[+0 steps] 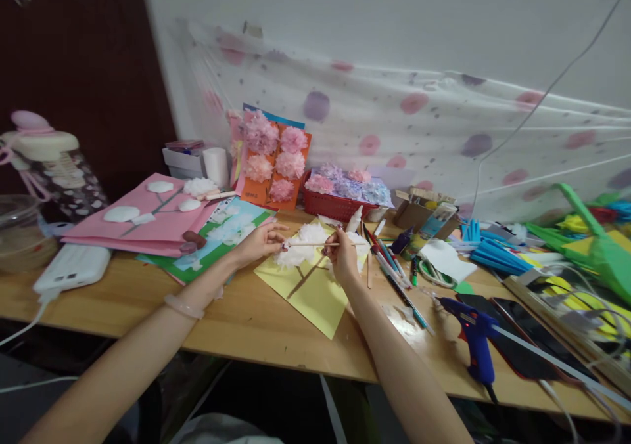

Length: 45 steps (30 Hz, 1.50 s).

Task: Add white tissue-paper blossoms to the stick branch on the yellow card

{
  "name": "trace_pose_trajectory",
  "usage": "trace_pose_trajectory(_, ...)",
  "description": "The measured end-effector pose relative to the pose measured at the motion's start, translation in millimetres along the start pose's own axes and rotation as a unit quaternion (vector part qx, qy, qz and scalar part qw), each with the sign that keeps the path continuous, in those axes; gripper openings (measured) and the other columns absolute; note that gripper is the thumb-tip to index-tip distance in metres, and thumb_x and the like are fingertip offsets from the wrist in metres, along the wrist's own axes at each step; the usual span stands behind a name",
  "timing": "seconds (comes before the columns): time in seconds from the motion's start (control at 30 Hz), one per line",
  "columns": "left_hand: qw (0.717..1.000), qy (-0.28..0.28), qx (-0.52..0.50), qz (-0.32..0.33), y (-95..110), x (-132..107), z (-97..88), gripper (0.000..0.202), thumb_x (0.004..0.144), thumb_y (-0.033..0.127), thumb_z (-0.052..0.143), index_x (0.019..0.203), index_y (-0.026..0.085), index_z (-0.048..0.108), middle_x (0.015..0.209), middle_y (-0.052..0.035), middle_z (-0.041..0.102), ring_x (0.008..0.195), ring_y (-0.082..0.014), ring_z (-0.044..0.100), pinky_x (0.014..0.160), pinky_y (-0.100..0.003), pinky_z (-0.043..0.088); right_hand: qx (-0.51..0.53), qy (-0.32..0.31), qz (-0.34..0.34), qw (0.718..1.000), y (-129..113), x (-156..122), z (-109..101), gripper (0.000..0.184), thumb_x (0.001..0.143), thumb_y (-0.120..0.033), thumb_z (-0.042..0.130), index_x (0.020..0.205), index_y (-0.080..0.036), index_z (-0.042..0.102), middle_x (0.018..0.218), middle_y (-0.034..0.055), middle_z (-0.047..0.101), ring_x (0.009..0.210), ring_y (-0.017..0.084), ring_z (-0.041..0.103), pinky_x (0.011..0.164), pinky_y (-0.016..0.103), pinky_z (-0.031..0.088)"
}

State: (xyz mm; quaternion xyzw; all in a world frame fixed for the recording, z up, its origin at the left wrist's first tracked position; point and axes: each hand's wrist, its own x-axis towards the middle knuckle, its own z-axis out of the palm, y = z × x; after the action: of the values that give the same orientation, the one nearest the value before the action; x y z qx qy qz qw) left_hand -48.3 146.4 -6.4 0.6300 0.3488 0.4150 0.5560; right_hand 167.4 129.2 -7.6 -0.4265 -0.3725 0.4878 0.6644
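A thin wooden stick (pixel 310 244) lies level in my right hand (pixel 342 255), whose fingers pinch it near its right end. My left hand (pixel 261 244) is at the stick's left end, its fingers loosely curved and apart; a fingertip seems to meet the tip. Below both hands is a yellow sheet of paper (pixel 320 306) with a brown branch shape (pixel 304 282) on it. Fluffy white paper flowers (pixel 296 255) cover its upper part, partly behind the stick and my right hand.
A blue glue gun (pixel 473 339) lies right, beside dark phones (pixel 517 339). Several pens (pixel 394 270) and a white glue bottle (pixel 355 219) are near my right hand. Pink sheets (pixel 148 227) and a green-blue picture (pixel 231 227) lie left. Behind stands a red basket (pixel 335 206).
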Motion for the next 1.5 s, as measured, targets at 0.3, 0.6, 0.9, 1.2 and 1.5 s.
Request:
trace_pose_trajectory(0.3,1.000,-0.016,-0.016,-0.006,-3,2,-0.5,0.063,0.065,0.024,0.078,0.121,0.013,0.053,0.087,-0.0060,0.075,0.079,-0.0167,0.068,0.073,-0.027,0.047,-0.017,0.000,-0.015,1.000,1,0,0,0.043,0.083,-0.047,0.053,0.049,-0.020,0.052,0.037,-0.0028,0.046,0.037,0.009,0.042,0.042,0.022,0.035)
trace_pose_trajectory(0.6,0.999,-0.029,-0.027,-0.007,0,0,2.2,0.063,0.068,0.020,0.072,0.126,0.012,0.050,0.089,-0.0084,0.076,0.084,-0.0183,0.069,0.078,-0.029,0.045,-0.022,-0.002,-0.030,0.999,4,0,0,0.044,0.082,-0.053,0.055,0.054,-0.020,0.053,0.040,-0.0028,0.049,0.038,0.009,0.044,0.043,0.022,0.036)
trace_pose_trajectory(0.9,0.992,-0.011,-0.121,-0.036,5,-1,6.0,0.053,0.068,0.017,0.072,0.118,0.013,0.055,0.084,-0.0051,0.074,0.073,-0.0134,0.068,0.075,-0.027,0.047,-0.028,-0.011,-0.049,0.998,4,-1,-1,0.041,0.079,-0.053,0.056,0.054,-0.020,0.054,0.042,-0.0022,0.051,0.040,0.010,0.045,0.043,0.023,0.035)
trace_pose_trajectory(1.2,0.994,0.005,-0.099,-0.037,11,-4,4.6,0.058,0.065,0.017,0.077,0.119,0.014,0.055,0.089,-0.0071,0.075,0.080,-0.0157,0.068,0.077,-0.029,0.049,-0.032,-0.018,-0.051,0.998,1,-4,2,0.042,0.080,-0.051,0.054,0.052,-0.020,0.055,0.039,-0.0029,0.048,0.038,0.009,0.042,0.043,0.023,0.034)
trace_pose_trajectory(1.5,0.997,0.070,-0.027,0.001,3,1,-1.6,0.056,0.055,0.022,0.082,0.106,0.013,0.062,0.082,-0.0026,0.071,0.079,-0.0174,0.067,0.080,-0.034,0.049,-0.049,0.048,-0.077,0.995,-4,-5,-2,0.046,0.084,-0.050,0.046,0.048,-0.022,0.050,0.038,-0.0032,0.044,0.037,0.010,0.040,0.043,0.024,0.033)
